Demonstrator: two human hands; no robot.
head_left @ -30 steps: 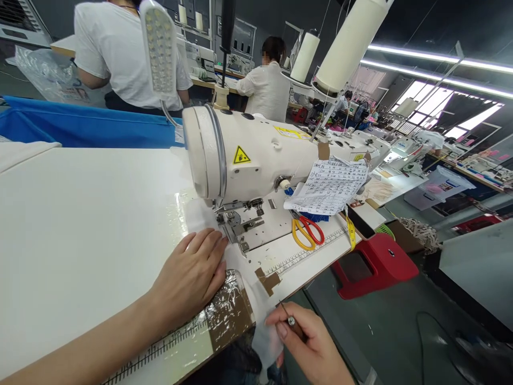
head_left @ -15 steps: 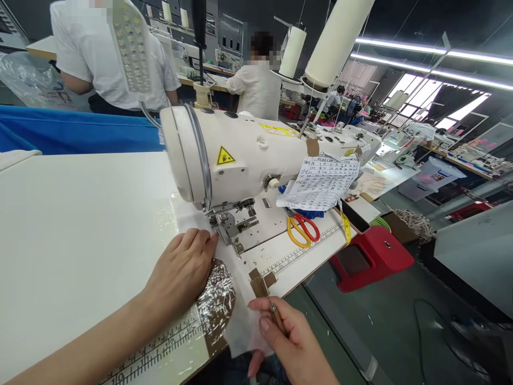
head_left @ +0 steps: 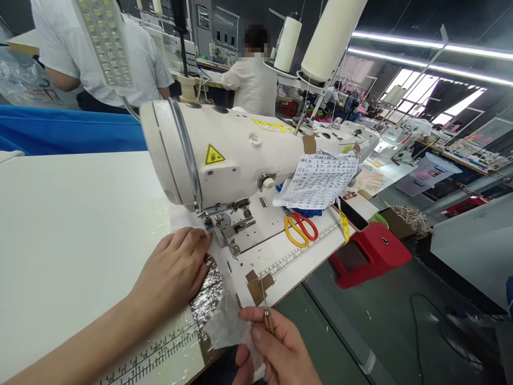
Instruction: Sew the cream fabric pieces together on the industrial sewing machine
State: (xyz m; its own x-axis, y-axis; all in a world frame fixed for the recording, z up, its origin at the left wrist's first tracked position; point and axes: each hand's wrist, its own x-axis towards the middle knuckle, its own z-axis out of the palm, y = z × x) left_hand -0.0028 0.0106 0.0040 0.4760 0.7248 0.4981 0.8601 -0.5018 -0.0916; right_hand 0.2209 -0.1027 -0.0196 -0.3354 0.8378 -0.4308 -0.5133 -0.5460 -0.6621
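My left hand (head_left: 176, 264) lies palm down on a thin white fabric (head_left: 227, 321), its fingertips close beside the presser foot of the white sewing machine (head_left: 236, 155). The fingers are together and gently bent, not gripped round anything. An awl (head_left: 268, 321) with a wooden handle and thin metal point is in my right hand (head_left: 282, 342), at the table's front edge. That hand's fingers also touch the fabric's near end, which is crumpled and partly covered by them. Shiny clear tape over a brown patch (head_left: 206, 297) shows beneath the fabric.
Scissors (head_left: 300, 230) with red and yellow handles lie right of the needle area, near a handwritten sheet (head_left: 316, 179) and a yellow measuring tape (head_left: 343, 224). A red stool (head_left: 372, 256) stands right of the table. Two people sit beyond the machine.
My right hand has moved slightly left and down with the awl, and the fabric's near end is now folded leftward over the tape. The view has shifted a little.
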